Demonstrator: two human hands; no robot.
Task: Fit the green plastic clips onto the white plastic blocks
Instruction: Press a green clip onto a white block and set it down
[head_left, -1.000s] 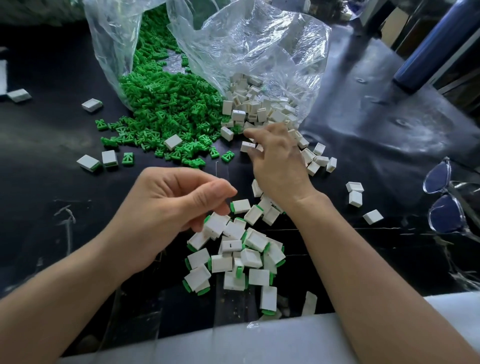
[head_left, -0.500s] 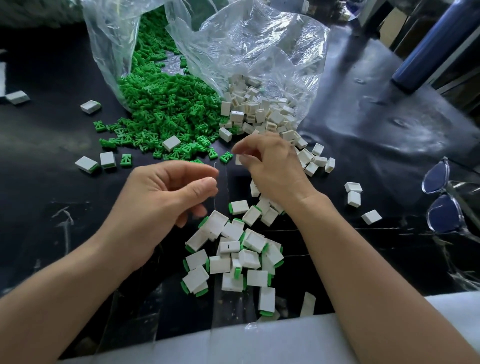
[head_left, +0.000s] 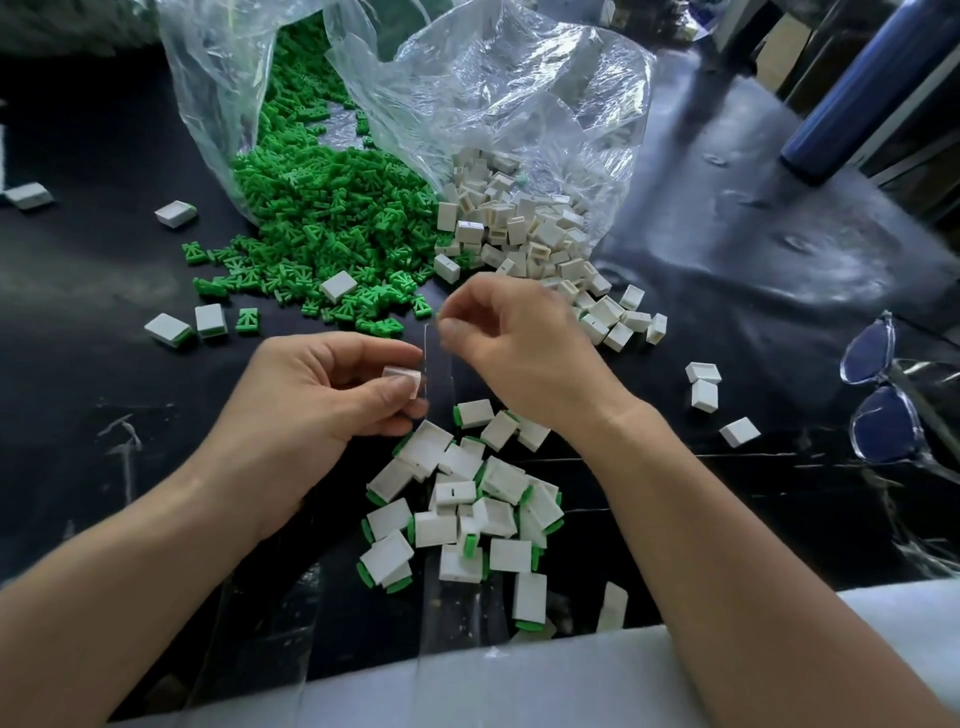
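My left hand (head_left: 322, 400) pinches a white block (head_left: 402, 376) above the worktop (head_left: 78, 322) — clipped blocks (head_left: 467, 509) heaped just below. Right hand (head_left: 519, 353) close beside it, fingertips (head_left: 451, 330) pressed together; what they hold, I cannot tell.

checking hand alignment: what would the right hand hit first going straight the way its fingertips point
Likely the left hand, where it holds the white block: the right hand points left and down at it. Depth is unclear; it might pass above.
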